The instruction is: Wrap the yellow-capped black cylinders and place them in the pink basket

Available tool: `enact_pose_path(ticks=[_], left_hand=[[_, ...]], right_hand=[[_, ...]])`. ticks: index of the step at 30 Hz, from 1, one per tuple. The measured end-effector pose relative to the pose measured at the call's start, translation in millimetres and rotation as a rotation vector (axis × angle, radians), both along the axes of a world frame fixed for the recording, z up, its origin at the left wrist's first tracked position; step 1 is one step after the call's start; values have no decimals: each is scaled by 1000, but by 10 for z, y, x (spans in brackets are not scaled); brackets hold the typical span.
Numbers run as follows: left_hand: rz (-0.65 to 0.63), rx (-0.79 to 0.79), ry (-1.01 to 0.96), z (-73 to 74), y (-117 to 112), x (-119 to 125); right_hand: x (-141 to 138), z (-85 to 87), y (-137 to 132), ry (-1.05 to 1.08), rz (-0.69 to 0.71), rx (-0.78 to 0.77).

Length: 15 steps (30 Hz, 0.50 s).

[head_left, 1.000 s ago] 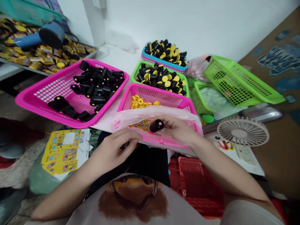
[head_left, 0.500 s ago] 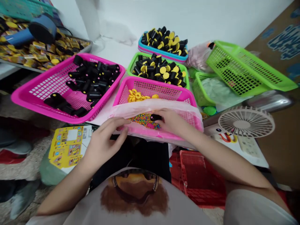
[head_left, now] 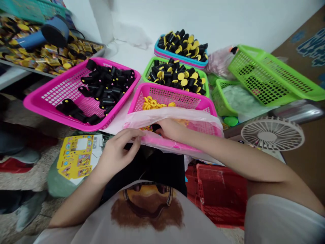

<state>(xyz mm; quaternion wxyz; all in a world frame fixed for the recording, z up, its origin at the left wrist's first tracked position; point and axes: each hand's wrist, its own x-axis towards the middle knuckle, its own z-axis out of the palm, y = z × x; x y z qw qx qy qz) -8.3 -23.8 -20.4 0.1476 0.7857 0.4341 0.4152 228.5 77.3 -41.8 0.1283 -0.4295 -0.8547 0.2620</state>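
Observation:
My left hand pinches the near edge of a translucent plastic bag that lines the front of a pink basket. Inside the bag lie small multicoloured beads, mostly covered by my hands. My right hand reaches into the bag with a small black plastic tube in its fingers, down at the beads; part of the tube is hidden. Yellow ring-shaped pieces rest in the back of the same basket.
A larger pink basket with black tubes stands at the left. Behind are a green basket and a blue tray of black, yellow-capped tubes. A small fan is at the right. Red crates sit below.
My right hand has moved left and deeper into the bag with the black tube. My left fingers have closed on the bag's edge. The view has shifted slightly.

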Motion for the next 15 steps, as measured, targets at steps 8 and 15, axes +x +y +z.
enact_pose_path(ticks=[8, 15], left_hand=[[-30, -12, 3, 25, -13, -18], [-86, 21, 29, 36, -4, 26]], right_hand=[[359, 295, -224, -116, -109, 32], [594, 330, -395, -48, -281, 2]])
